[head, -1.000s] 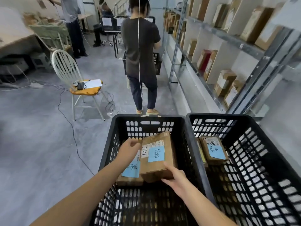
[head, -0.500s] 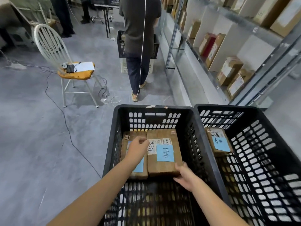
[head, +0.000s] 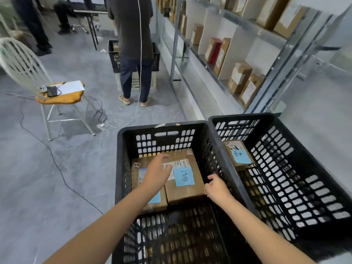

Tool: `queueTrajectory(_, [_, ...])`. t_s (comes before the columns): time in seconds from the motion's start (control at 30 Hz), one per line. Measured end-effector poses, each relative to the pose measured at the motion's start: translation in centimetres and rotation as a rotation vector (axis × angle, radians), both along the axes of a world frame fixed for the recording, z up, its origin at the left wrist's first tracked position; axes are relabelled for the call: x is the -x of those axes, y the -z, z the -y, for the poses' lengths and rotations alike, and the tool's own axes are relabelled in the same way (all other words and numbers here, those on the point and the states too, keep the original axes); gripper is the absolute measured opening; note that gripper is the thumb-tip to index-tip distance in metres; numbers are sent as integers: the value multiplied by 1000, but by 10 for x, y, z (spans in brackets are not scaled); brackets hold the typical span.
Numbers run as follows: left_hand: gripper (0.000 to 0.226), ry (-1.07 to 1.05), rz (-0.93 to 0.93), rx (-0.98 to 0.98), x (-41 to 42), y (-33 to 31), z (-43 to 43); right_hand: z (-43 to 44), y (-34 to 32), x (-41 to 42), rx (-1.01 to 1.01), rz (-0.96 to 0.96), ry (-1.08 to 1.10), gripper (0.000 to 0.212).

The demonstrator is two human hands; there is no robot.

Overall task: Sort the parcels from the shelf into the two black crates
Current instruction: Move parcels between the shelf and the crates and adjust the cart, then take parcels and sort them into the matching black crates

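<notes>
Placing step, judged near complete: parcel [head: 187, 187] lies flat at the far end of the left crate [head: 162, 127], left hand [head: 158, 176] above it with fingers [head: 164, 158] loosely spread, right hand [head: 216, 187] beside its near corner, relaxed and empty; next, reach right to the shelf [head: 219, 72].

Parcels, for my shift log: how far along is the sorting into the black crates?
Done: two parcels lie in the left crate, one blue-noted parcel in the right crate. In hand: nothing; the left hand hovers over the pair, the right hand is beside them, both empty. Left: several boxes stand on the shelf.
</notes>
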State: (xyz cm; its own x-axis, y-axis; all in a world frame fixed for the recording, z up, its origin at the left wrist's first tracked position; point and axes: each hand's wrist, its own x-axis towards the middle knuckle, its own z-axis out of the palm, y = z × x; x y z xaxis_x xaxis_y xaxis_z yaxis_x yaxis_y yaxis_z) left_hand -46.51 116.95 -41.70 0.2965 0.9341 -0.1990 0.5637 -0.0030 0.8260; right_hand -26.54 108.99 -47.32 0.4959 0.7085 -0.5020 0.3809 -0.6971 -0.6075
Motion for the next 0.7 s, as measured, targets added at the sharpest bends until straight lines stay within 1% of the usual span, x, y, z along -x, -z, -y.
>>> queueTrajectory(0.07, [39, 61, -15, -45, -1, -2, 0, -2, -26, 1, -93, 80, -63, 28])
queueTrajectory(0.13, [40, 107, -12, -72, -1, -3, 0, -5, -49, 5, -177, 167, -130, 24])
queueTrajectory(0.2, [42, 137, -14, -90, 0, -5, 3, -6, -63, 7, -233, 229, -212, 27])
queueTrajectory(0.3, [46, 210, -51, -152, 7, -9, 9, -2, -82, 9, -249, 294, -331, 38])
queueTrajectory(0.37, [50, 244, -78, -207, 13, -14, 11, 1, -94, 10, -260, 341, -382, 41])
queueTrajectory(0.43, [54, 247, -87, -254, 19, -23, 14, 9, -105, 12, -266, 373, -390, 43])
queueTrajectory(0.53, [55, 221, -51, -298, 25, -41, 27, 25, -122, 12, -273, 415, -405, 50])
queueTrajectory(0.63, [54, 255, -26, -357, 22, -58, 47, 51, -145, 8, -295, 469, -399, 54])
queueTrajectory(0.7, [52, 286, 5, -393, 13, -67, 67, 76, -160, 3, -314, 520, -382, 53])
